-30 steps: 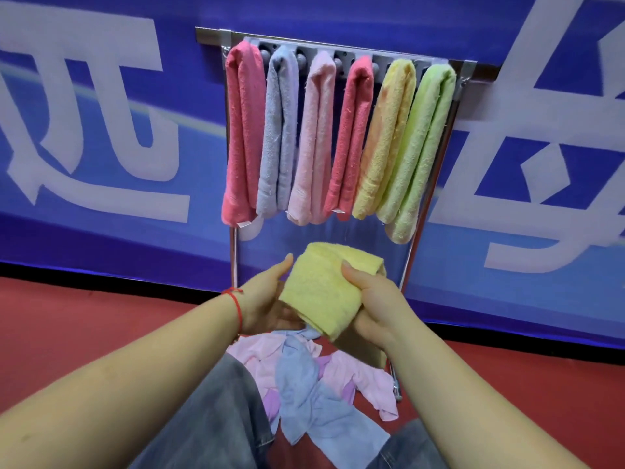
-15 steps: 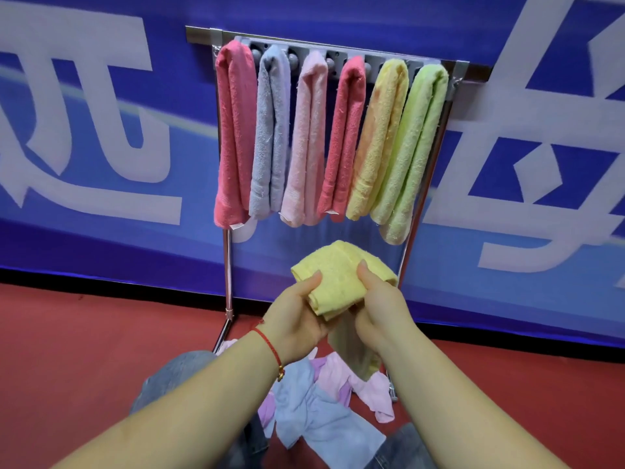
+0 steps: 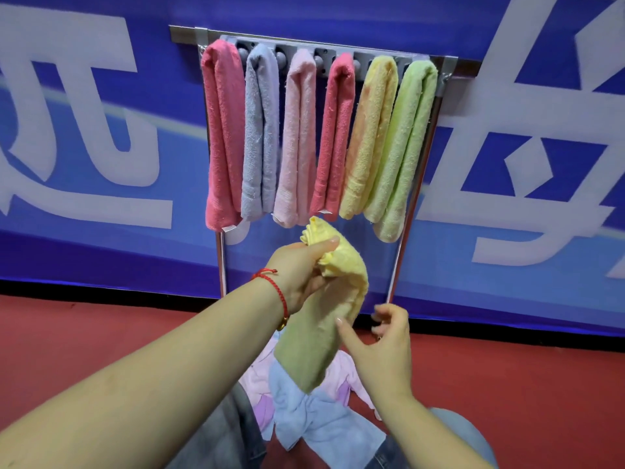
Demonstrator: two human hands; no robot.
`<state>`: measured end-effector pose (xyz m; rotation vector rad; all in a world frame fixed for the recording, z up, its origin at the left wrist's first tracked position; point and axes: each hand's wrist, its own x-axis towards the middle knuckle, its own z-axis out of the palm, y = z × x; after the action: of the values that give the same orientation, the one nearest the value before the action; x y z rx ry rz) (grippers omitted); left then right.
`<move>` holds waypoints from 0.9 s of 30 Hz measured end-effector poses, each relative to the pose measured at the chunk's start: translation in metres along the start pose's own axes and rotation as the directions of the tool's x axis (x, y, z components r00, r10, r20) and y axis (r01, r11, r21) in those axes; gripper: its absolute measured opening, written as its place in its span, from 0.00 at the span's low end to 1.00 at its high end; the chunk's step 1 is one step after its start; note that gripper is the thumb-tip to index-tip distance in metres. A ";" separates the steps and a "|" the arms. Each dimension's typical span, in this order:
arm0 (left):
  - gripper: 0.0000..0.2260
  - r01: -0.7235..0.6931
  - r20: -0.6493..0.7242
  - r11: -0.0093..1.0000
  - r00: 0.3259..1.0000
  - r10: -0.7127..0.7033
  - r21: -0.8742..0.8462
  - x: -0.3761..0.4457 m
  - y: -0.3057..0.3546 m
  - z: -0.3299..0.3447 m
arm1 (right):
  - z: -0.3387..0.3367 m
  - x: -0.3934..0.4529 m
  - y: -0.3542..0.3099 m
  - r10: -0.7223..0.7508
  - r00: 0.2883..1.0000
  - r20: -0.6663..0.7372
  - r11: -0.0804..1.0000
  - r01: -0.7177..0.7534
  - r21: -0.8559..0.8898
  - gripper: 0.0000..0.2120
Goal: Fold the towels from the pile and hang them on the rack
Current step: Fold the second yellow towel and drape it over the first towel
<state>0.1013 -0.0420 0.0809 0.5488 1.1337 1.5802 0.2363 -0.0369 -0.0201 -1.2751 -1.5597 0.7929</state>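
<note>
- Towel (image 3: 341,265) in the left hand (image 3: 297,275): pale yellow, its hanging part shaded olive.
- Rack (image 3: 446,67): grey metal; hung towels from the left: coral pink (image 3: 221,137), grey-lilac (image 3: 260,130), pale pink (image 3: 299,137), coral red (image 3: 334,130), yellow with orange tinge (image 3: 370,133), light green (image 3: 402,143).
- Pile (image 3: 321,421): light blue, pale pink and lilac.
- Wrist cord (image 3: 282,296): red.
- Floor (image 3: 527,384): red.
- Banner (image 3: 101,130): blue with large white characters.
- Jeans (image 3: 223,434): grey-blue.

You had bare forearms with no sleeves in view, a thin red braided cord bracelet (image 3: 275,292) with a small gold bead on your left wrist, short pale nails on your right hand (image 3: 382,346), and faded blue-grey jeans (image 3: 233,431) over both knees.
</note>
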 end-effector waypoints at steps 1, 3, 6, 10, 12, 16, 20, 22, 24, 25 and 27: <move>0.04 -0.004 0.007 1.000 1.000 0.004 0.005 0.000 0.001 0.001 | 0.002 0.002 -0.001 0.008 0.999 0.031 1.000 -0.007 -0.028 0.36; 0.04 -0.027 0.015 1.000 1.000 0.026 0.011 0.000 0.002 0.004 | 0.010 0.006 -0.006 0.053 0.992 0.116 0.998 -0.048 -0.048 0.49; 0.02 -0.100 0.005 0.995 0.995 0.100 0.002 -0.001 0.007 0.006 | 0.019 0.008 -0.010 0.141 0.968 0.206 0.989 -0.127 -0.078 0.45; 0.01 -0.178 -0.051 0.984 0.983 0.178 0.003 -0.001 0.017 -0.006 | 0.020 0.010 -0.017 0.194 0.958 0.211 0.978 -0.174 -0.111 0.06; 0.05 -0.193 -0.093 0.981 0.977 0.192 0.002 0.001 0.021 -0.019 | 0.014 0.013 -0.024 0.183 0.966 0.181 0.978 -0.160 -0.134 0.09; 0.11 -0.058 -0.143 0.988 0.989 0.038 -0.141 0.004 0.023 -0.051 | -0.003 0.032 -0.031 0.102 0.989 0.107 0.976 -0.079 -0.205 0.11; 0.13 0.285 -0.140 0.952 0.944 -0.298 -0.110 0.008 0.003 -0.085 | -0.016 0.061 -0.040 -0.043 0.978 0.204 0.893 0.129 -0.431 0.17; 0.12 0.410 -0.150 0.908 0.896 -0.419 -0.089 0.013 -0.012 -0.100 | -0.021 0.073 -0.051 -0.103 0.933 0.345 0.796 0.285 -0.534 0.18; 0.12 0.455 -0.173 0.886 0.869 -0.463 -0.087 0.018 -0.026 -0.109 | -0.024 0.082 -0.064 -0.138 0.882 0.450 0.674 0.417 -0.610 0.16; 0.12 0.459 -0.175 0.884 0.866 -0.468 -0.089 0.020 -0.033 -0.110 | -0.023 0.085 -0.071 -0.151 0.865 0.478 0.626 0.458 -0.631 0.15; 0.12 0.466 -0.149 0.884 0.872 -0.467 -0.045 0.021 -0.043 -0.110 | -0.019 0.088 -0.084 -0.178 0.846 0.503 0.559 0.508 -0.656 0.11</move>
<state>0.0262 -0.0654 -0.0096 0.1237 1.2646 1.2159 0.2223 0.0254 0.0855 -1.3364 -2.5659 0.0443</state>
